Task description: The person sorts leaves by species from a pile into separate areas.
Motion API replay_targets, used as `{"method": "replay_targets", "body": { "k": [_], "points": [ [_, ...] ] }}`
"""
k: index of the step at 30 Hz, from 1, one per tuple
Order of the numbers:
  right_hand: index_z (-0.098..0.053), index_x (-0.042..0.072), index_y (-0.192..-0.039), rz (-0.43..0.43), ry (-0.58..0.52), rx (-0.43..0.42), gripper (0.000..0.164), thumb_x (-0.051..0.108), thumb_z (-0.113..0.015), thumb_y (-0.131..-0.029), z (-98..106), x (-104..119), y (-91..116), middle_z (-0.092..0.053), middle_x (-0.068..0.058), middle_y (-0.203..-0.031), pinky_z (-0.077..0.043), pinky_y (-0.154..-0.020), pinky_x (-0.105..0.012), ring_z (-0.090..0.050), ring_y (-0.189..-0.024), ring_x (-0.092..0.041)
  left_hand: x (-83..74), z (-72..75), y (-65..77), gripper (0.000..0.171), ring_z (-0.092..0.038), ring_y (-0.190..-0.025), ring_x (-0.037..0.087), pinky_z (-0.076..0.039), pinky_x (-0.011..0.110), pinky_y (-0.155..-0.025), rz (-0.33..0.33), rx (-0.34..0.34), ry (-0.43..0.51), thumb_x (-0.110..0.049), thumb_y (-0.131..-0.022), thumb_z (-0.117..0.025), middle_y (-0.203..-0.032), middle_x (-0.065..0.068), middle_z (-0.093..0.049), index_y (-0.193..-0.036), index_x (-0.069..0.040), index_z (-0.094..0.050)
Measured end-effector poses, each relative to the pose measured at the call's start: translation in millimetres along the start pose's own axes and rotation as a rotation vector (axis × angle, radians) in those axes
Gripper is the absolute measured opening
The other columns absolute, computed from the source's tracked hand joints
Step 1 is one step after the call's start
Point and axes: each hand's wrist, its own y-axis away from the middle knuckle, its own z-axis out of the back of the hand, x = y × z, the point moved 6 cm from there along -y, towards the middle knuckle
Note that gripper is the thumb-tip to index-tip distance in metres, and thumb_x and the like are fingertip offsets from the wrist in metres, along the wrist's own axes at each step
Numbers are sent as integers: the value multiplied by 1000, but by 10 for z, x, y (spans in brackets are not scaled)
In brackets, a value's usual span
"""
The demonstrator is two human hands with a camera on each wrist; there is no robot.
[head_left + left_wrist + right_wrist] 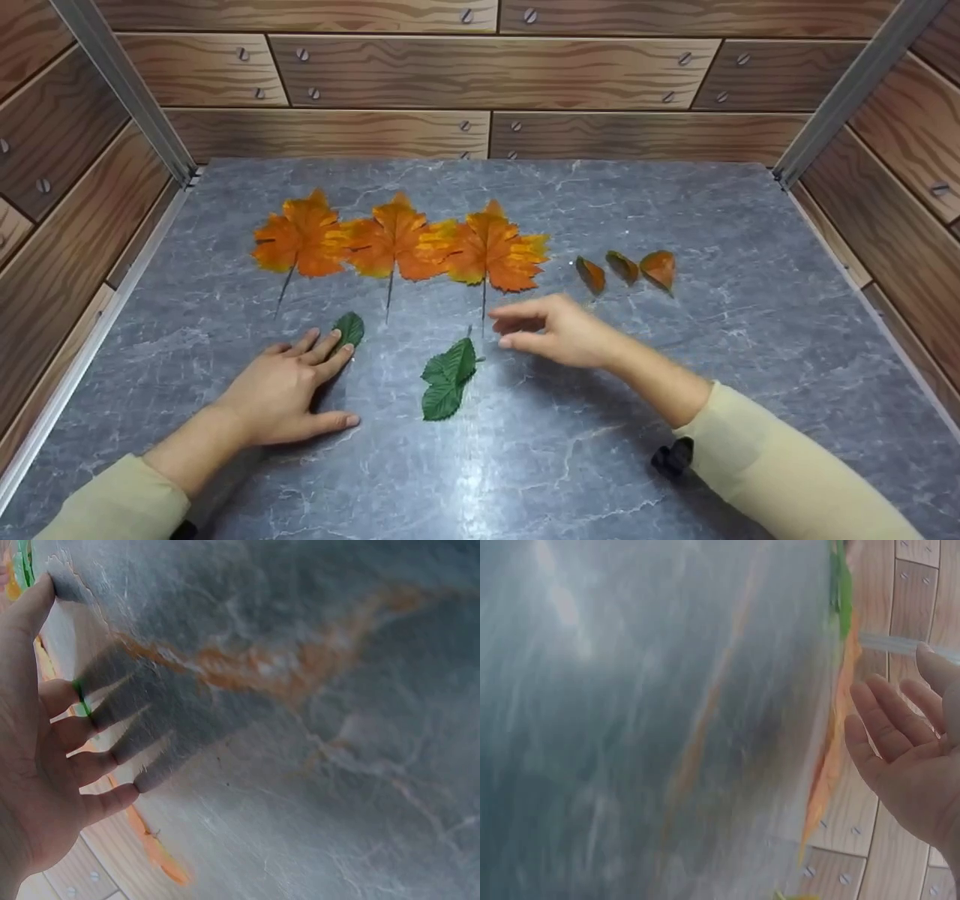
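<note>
My left hand (281, 386) lies palm down with fingers spread, two fingertips on a small green leaf (351, 327). The left wrist view shows those fingertips at the thin green edge (82, 699). My right hand (562, 330) is held over the surface with nothing in it, its fingers loosely bent beside the stem of the rightmost orange maple leaf (491, 247). Between the hands lie green leaves (448, 379) with toothed edges, one overlapping another. Two more orange maple leaves, the middle one (395, 240) and the left one (300, 236), complete a row with stems toward me.
Three small brownish-orange leaves lie right of the row, the largest being the rightmost leaf (658, 268). The grey marbled tabletop (750, 330) is bordered by wood-patterned walls (491, 71) and metal corner posts (855, 94).
</note>
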Motion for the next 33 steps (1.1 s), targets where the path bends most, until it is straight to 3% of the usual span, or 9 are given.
{"method": "replay_targets", "body": {
  "k": [10, 16, 25, 33],
  "points": [
    [-69, 8, -142, -27, -35, 89, 42, 21, -73, -102, -254, -32, -82, -73, -6, -133, -55, -101, -34, -69, -120, -20, -11, 0, 16, 101, -45, -145, 48, -46, 68, -105, -1, -5, 12, -86, -93, -48, -161, 22, -46, -159, -9, -51],
    [-70, 6, -140, -23, -58, 68, 40, 19, -73, -103, -253, -44, -149, -76, -8, -124, -58, -94, -34, -72, -112, -20, -8, 20, 15, 100, -46, -145, 49, -46, 68, -105, -1, -7, 22, -85, -94, -48, -161, 23, -46, -159, -9, -51],
    [-71, 6, -139, -48, -42, 39, 37, 18, -71, -104, -266, -78, -274, -74, -7, -130, -57, -93, -31, -71, -112, -17, 8, -1, -9, 103, -44, -147, 47, -45, 68, -107, 9, 11, 13, -87, -92, -47, -163, 20, -43, -160, -10, -49],
    [-74, 5, -135, -52, -11, -11, 37, 17, -77, -100, -319, -106, -368, -78, -5, -112, -56, -78, -27, -67, -90, -10, 15, -12, -5, 103, -44, -147, 47, -45, 69, -106, 8, 8, 9, -88, -92, -46, -163, 21, -43, -160, -10, -49]
  ]
}}
